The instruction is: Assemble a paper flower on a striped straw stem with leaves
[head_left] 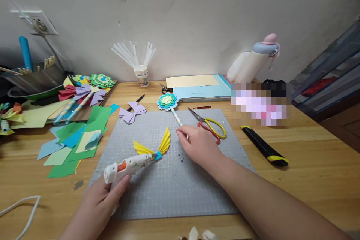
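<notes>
Plainly, the left hand point(97, 204) grips the glue gun point(128, 165), nozzle on the yellow paper bow point(157, 146) at frame centre; hot glue could string or burn. The right hand point(197, 144) fingers pinch the flower stick point(177, 117), which may swing askew.

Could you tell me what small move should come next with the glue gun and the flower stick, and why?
Probably lay the striped stick, held by the right hand, onto the yellow paper fan. The left hand already holds the glue gun with its nozzle at the fan's blue centre, and the stick lies apart from it.
</notes>
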Motion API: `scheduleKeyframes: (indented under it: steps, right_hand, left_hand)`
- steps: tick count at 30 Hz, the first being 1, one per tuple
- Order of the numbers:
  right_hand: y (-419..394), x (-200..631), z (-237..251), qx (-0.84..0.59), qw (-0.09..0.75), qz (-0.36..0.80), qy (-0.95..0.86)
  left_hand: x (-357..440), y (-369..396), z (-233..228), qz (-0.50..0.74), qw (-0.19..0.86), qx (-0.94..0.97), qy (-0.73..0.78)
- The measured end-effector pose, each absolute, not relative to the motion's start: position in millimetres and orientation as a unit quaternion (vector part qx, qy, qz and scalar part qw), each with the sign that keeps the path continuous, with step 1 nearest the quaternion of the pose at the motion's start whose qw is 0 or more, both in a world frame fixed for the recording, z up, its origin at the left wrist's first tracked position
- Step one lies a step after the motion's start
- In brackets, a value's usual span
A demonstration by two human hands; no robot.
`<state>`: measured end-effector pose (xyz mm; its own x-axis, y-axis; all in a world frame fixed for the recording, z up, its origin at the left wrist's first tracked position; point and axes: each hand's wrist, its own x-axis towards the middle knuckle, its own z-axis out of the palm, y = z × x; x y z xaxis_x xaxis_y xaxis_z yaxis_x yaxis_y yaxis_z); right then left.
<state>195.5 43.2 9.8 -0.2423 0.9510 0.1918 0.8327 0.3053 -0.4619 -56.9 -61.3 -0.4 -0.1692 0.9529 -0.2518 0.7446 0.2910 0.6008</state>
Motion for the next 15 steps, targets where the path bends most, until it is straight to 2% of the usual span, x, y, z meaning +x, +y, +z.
scheduleKeyframes:
  steps: [15]
  right_hand:
    - [43.9,195.9,8.9,-0.569,0.227,0.130,-0.780]
  left_hand:
    - [-55.4,-61.9,2.3,0.186,0.294,0.577,0.739]
